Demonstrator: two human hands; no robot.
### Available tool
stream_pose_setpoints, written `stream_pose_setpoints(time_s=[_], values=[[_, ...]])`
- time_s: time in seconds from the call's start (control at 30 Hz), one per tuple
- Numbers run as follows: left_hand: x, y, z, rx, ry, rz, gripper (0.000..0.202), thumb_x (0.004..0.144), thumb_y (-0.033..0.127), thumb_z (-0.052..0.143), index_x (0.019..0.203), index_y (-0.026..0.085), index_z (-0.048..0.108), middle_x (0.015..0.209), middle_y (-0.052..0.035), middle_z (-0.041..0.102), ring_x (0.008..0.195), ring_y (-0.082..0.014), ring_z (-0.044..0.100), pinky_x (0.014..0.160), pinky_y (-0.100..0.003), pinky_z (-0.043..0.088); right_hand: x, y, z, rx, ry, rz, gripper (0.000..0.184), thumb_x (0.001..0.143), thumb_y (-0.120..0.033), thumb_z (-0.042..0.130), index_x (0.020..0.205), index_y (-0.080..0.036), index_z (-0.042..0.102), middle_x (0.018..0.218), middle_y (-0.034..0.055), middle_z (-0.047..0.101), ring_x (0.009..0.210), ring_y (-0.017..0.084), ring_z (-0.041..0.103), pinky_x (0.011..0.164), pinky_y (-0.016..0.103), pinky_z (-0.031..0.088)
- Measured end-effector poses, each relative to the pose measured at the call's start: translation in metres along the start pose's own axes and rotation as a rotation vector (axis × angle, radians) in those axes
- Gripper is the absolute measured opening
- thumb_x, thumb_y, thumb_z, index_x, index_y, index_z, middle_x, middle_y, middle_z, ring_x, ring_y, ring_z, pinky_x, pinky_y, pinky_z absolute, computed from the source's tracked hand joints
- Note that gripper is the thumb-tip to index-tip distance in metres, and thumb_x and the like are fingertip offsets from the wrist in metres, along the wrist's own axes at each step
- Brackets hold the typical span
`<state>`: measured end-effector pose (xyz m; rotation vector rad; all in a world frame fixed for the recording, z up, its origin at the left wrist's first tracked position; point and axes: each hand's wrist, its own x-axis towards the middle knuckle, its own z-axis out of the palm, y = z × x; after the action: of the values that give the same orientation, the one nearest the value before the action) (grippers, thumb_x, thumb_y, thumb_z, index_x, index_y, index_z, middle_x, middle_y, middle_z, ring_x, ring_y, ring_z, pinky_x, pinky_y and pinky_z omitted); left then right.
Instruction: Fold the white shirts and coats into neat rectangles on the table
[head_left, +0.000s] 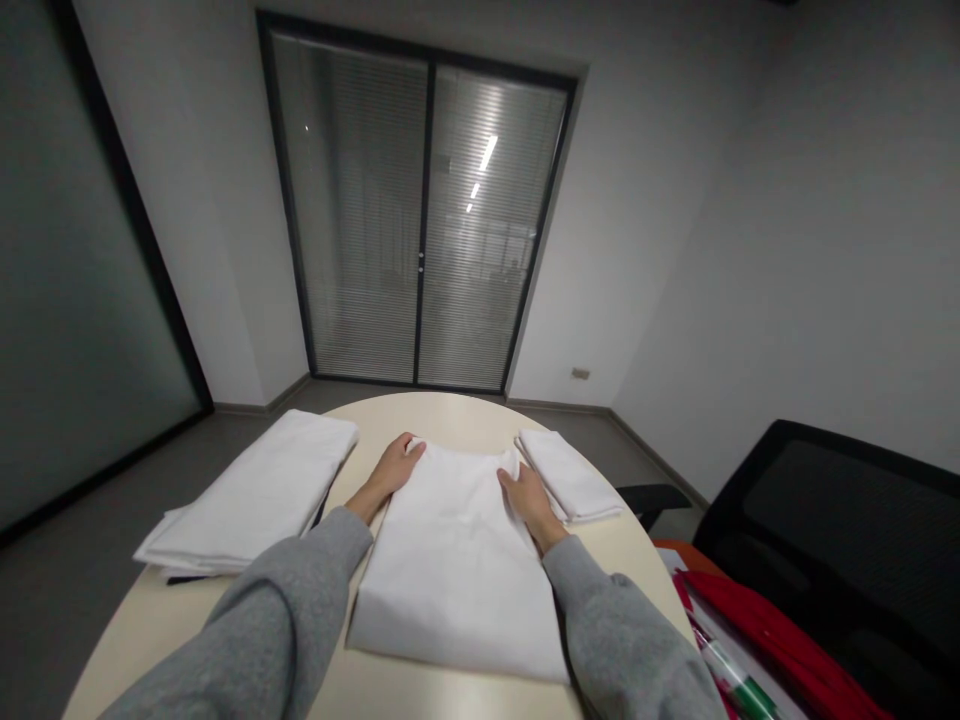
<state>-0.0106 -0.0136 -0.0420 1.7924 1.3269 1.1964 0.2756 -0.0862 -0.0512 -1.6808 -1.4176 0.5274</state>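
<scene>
A white cloth (454, 560) lies folded and flat in the middle of a round beige table (450, 415). My left hand (391, 470) rests at the cloth's far left corner, fingers curled on its edge. My right hand (527, 498) lies on the far right corner, its fingers pinching the cloth's edge. Both arms are in grey sleeves.
A stack of folded white cloths (255, 495) lies on the table's left side. A smaller folded white cloth (570, 475) sits to the right. A black chair (832, 530) and red items (757, 630) stand at the right. Glass doors with blinds (420, 220) face me.
</scene>
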Motion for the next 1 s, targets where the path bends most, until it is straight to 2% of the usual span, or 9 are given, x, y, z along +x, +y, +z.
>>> stream_pose_setpoints(time_s=[0.1,0.2,0.43,0.57,0.73,0.83,0.93,1.0], values=[[0.001,-0.002,0.003,0.022,0.038,0.018,0.022,0.092,0.041,0.056,0.096,0.020,0.063,0.090,-0.0036,0.071,0.088,-0.0225,0.066,0.083,-0.033,0.051,0.000,0.002,0.002,-0.015,0.009,-0.012,0.034,0.092,-0.033,0.056,0.115,-0.014,0.072,0.117,0.0135,0.077,0.109,0.025,0.072,0.098,0.034,0.052],[0.000,-0.007,0.007,0.039,0.075,0.015,0.019,0.092,0.034,0.058,0.106,0.021,0.061,0.094,-0.0036,0.070,0.090,-0.0216,0.067,0.085,-0.034,0.053,0.000,0.003,0.003,-0.050,0.049,-0.002,0.037,0.090,-0.032,0.058,0.119,-0.013,0.070,0.117,0.0158,0.076,0.108,0.027,0.072,0.099,0.035,0.051],[-0.004,-0.010,0.012,0.116,0.146,0.094,0.030,0.077,0.008,0.067,0.104,0.021,0.062,0.107,-0.0064,0.067,0.106,-0.0243,0.065,0.103,-0.041,0.049,-0.010,-0.004,0.001,-0.134,0.160,-0.045,0.061,0.084,-0.023,0.064,0.142,-0.007,0.054,0.130,0.0226,0.069,0.125,0.033,0.064,0.110,0.039,0.044],[-0.006,-0.002,0.011,0.136,0.179,0.168,0.028,0.081,0.006,0.063,0.105,0.021,0.064,0.110,-0.0077,0.064,0.108,-0.0250,0.065,0.104,-0.043,0.049,-0.018,-0.011,-0.002,-0.143,0.170,-0.122,0.063,0.086,-0.020,0.060,0.148,-0.009,0.050,0.133,0.0210,0.068,0.131,0.032,0.061,0.114,0.038,0.040],[-0.005,0.005,0.010,0.141,0.236,0.239,0.018,0.090,0.014,0.057,0.105,0.022,0.065,0.111,-0.0069,0.062,0.106,-0.0236,0.063,0.102,-0.041,0.049,-0.021,-0.017,-0.004,-0.117,0.185,-0.211,0.059,0.093,-0.018,0.049,0.151,-0.014,0.048,0.135,0.0163,0.068,0.130,0.026,0.061,0.114,0.037,0.041],[-0.003,0.005,0.011,0.147,0.251,0.243,0.015,0.093,0.017,0.054,0.101,0.022,0.065,0.109,-0.0068,0.063,0.103,-0.0229,0.064,0.099,-0.039,0.050,-0.020,-0.017,-0.003,-0.080,0.201,-0.278,0.053,0.093,-0.016,0.044,0.144,-0.016,0.057,0.136,0.0143,0.067,0.127,0.024,0.062,0.113,0.037,0.042],[0.001,0.002,0.012,0.167,0.243,0.217,0.016,0.097,0.021,0.052,0.104,0.022,0.066,0.112,-0.0077,0.064,0.102,-0.0225,0.064,0.097,-0.037,0.050,-0.018,-0.013,-0.002,-0.071,0.198,-0.289,0.041,0.092,-0.016,0.042,0.123,-0.015,0.069,0.126,0.0128,0.072,0.119,0.024,0.065,0.111,0.037,0.044],[0.003,-0.002,0.013,0.192,0.211,0.190,0.018,0.098,0.026,0.053,0.109,0.020,0.066,0.116,-0.0096,0.066,0.103,-0.0234,0.064,0.098,-0.037,0.050,-0.016,-0.010,-0.001,-0.076,0.204,-0.272,0.037,0.093,-0.018,0.041,0.114,-0.016,0.071,0.119,0.0126,0.074,0.116,0.024,0.067,0.111,0.038,0.045]])
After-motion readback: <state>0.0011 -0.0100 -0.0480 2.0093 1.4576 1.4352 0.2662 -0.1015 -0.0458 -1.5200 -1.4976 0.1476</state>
